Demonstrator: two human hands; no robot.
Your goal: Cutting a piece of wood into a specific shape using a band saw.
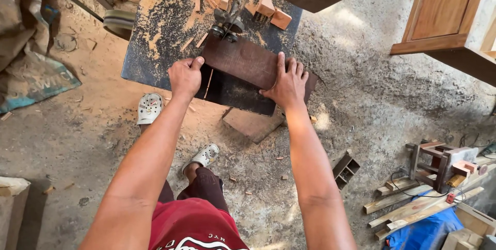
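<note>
A dark brown wooden board is being held flat on the tabletop of a saw, which is covered with sawdust. The board is being pressed by both hands. The left hand is being kept at the near left corner of the board, with the fingers curled and the thumb laid on the edge. The right hand is being laid open and flat on the right part of the board, with the fingers spread wide. The far edge of the board is lying just beside the saw blade guide. Small wooden offcuts are lying on the tabletop behind the blade. The right end of the board is reaching past the tabletop edge. Below, on the dusty floor, another wood piece is lying, and two light sandals are being worn.
</note>
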